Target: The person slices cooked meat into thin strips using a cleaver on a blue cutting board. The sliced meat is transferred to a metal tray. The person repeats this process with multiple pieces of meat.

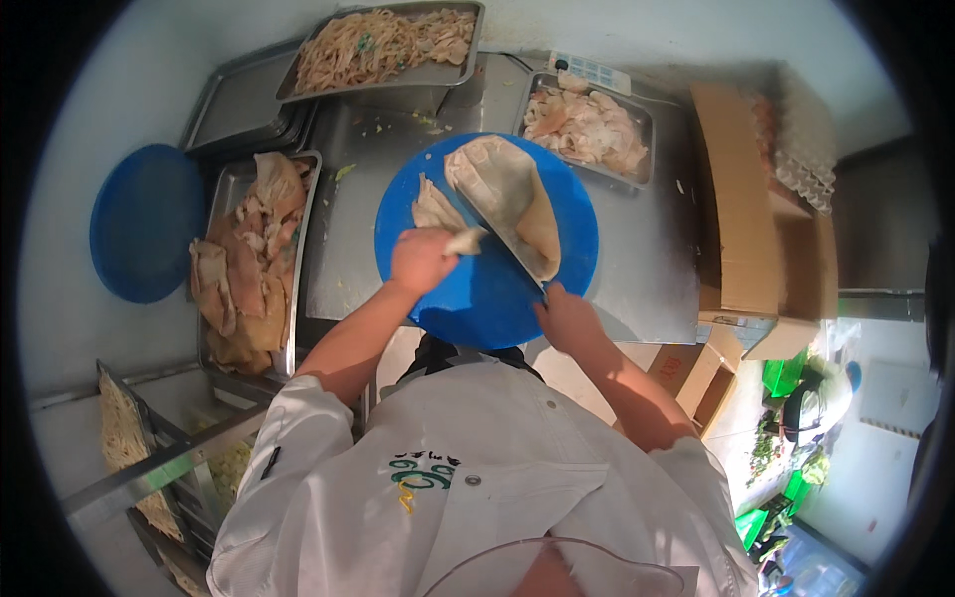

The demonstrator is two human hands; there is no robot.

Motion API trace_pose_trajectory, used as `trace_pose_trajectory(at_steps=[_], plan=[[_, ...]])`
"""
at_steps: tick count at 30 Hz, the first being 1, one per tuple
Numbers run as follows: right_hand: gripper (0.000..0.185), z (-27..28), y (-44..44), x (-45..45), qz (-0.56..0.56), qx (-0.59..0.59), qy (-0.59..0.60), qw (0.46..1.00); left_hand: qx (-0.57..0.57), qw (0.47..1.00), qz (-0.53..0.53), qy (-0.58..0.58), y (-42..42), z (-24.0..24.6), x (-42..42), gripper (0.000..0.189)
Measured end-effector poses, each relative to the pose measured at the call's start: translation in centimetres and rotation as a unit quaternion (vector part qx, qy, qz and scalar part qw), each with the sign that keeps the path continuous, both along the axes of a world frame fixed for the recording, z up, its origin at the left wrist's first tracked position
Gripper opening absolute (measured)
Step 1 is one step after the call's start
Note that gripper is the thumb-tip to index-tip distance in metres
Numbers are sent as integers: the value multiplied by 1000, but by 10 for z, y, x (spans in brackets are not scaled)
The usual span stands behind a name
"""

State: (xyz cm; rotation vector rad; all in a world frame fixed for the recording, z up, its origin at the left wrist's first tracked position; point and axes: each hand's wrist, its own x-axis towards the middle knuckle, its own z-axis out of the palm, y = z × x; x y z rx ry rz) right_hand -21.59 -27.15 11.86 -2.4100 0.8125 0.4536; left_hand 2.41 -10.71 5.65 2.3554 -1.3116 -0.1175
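Note:
On a round blue cutting board point(477, 313) lies a large pale sheet of meat or skin point(515, 186). My right hand point(571, 317) grips the handle of a long-bladed knife point(507, 242), whose blade lies along the sheet's left edge. My left hand point(423, 261) is closed on a narrower pale piece point(435, 207), which extends up the board from the fist; a pale end point(466, 241) sticks out beside the thumb. The handle is mostly hidden by my right hand.
Metal trays hold pale pieces at the left point(297, 298) and upper right point(651, 157), and shredded strips at the top point(477, 45). A second blue round board point(149, 224) leans at the left wall. Cardboard boxes point(739, 201) and a power strip point(593, 72) are near the steel table point(351, 254).

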Motion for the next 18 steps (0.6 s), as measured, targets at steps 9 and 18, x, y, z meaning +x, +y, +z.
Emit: trace_pose_trajectory(at_steps=[9,18], plan=[[39,37,1,-106,-123,46,38,991,-60,996,73,4,26,45,60,38],[35,3,-21,-117,-197,-9,-86,976,-70,974,-201,-71,-35,26,-20,45]])
